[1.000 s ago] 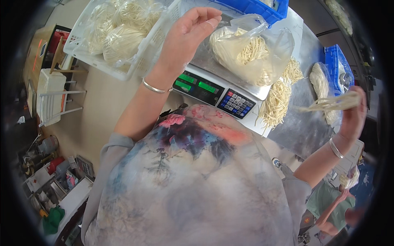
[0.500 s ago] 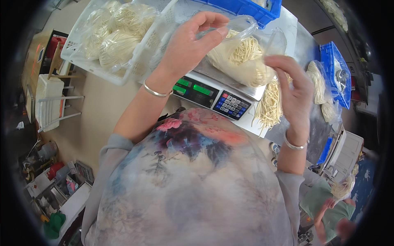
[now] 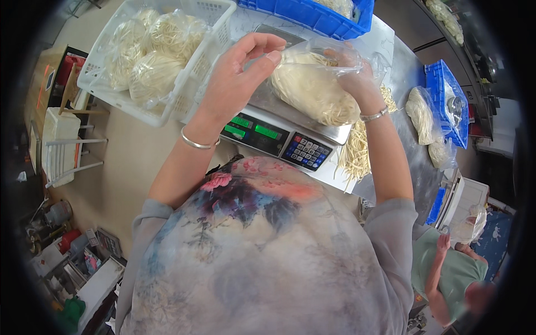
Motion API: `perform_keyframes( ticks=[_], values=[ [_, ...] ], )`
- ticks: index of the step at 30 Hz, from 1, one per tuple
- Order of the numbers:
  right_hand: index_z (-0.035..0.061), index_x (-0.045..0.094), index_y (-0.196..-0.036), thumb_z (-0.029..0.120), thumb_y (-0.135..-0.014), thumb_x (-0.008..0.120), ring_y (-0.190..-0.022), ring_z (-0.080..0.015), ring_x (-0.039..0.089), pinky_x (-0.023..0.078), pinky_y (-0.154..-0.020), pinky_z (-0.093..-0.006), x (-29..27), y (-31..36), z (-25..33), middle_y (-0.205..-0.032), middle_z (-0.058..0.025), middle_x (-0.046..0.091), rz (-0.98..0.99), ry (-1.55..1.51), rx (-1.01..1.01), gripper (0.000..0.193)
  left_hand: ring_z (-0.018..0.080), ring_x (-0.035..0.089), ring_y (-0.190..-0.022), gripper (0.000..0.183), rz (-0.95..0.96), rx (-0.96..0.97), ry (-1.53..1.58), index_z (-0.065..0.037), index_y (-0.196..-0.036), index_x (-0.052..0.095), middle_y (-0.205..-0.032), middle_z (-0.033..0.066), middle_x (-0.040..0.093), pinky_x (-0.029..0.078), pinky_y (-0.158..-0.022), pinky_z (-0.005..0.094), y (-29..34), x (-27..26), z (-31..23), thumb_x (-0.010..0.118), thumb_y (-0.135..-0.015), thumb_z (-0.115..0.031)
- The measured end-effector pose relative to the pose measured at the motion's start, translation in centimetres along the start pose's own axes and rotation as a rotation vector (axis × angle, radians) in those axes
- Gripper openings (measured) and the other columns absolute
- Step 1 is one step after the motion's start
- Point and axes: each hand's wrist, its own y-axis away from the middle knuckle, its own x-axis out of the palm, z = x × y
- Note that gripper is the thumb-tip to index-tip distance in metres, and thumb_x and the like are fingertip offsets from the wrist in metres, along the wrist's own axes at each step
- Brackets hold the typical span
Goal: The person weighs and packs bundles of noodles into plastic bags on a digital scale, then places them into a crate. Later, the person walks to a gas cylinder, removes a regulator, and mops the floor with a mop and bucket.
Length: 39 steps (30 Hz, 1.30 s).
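Note:
A clear plastic bag of pale noodles lies on the steel pan of a digital scale. At the bag's left upper edge, my left hand is closed, with thumb and forefinger pinching the film. My right hand is at the upper right of the bag, its fingers curled in at the mouth. Plastic film partly covers those fingertips. Loose noodles lie on the table beside the scale, below my right wrist.
A white basket with several bagged noodle bundles stands left of the scale. Blue crates sit at the far side and right. Another noodle bag lies on the grey table. At lower right, a person in green holds a bag.
My right hand has moved left and away from me, from beside the bag onto its mouth. My left hand stays at the bag's edge. The film now covers more of the noodles.

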Motion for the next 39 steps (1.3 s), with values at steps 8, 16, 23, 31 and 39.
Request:
perform_keyframes(
  ticks=[8,16,23,31,39],
  values=[
    [0.0111,0.063,-0.095,0.004,-0.079,0.054,-0.087,-0.0310,0.060,0.048,-0.074,-0.0391,-3.0,0.4,0.8,-0.096,-0.0108,0.063,-0.022,-0.104,0.276,0.019,0.0064,0.050,-0.091,0.022,0.005,-0.007,0.039,-0.002,-0.107,0.058,-0.099,0.0003,0.059,0.041,-0.080,0.0209,-0.1,-0.1,0.4,0.056,-0.090,-0.015],
    [-0.0023,0.065,-0.101,-0.002,-0.088,0.055,-0.069,-0.0111,0.062,0.052,-0.063,-0.0207,-15.0,6.4,-1.1,-0.085,-0.0083,0.066,-0.646,-0.715,0.263,0.016,0.0127,0.052,-0.107,0.025,-0.007,-0.037,0.041,0.001,-0.111,0.057,-0.107,0.0052,0.060,0.036,-0.097,0.0270,-0.6,-0.4,0.6,0.047,-0.093,-0.013],
    [-0.0085,0.054,-0.115,0.008,-0.095,0.048,-0.091,-0.0192,0.062,0.050,-0.084,-0.0269,-24.4,14.5,-8.8,-0.105,-0.0177,0.062,-0.870,-0.992,0.383,0.027,0.0097,0.053,-0.102,0.022,-0.018,0.003,0.051,-0.002,-0.109,0.059,-0.104,0.0028,0.060,0.040,-0.090,0.0232,-1.0,-1.0,1.0,0.053,-0.092,-0.014],
    [0.0037,0.062,-0.111,0.002,-0.086,0.056,-0.089,-0.0127,0.059,0.046,-0.078,-0.0249,-14.3,15.4,-7.2,-0.102,-0.0064,0.062,-0.009,0.175,0.632,0.026,0.0077,0.049,-0.098,0.023,-0.007,-0.117,0.096,-0.002,-0.111,0.056,-0.099,0.0024,0.058,0.037,-0.088,0.0208,-1.2,-1.1,0.5,0.054,-0.091,-0.013],
    [0.0034,0.063,-0.101,0.003,-0.085,0.058,-0.087,-0.0181,0.058,0.046,-0.078,-0.0283,-11.5,9.3,3.6,-0.097,-0.0077,0.060,-0.263,-0.454,0.327,0.018,0.0203,0.055,-0.099,0.028,0.108,0.235,-0.361,0.001,-0.109,0.056,-0.102,0.0114,0.059,0.042,-0.086,0.0307,-1.9,1.6,-0.8,0.057,-0.088,-0.018]
  ],
)
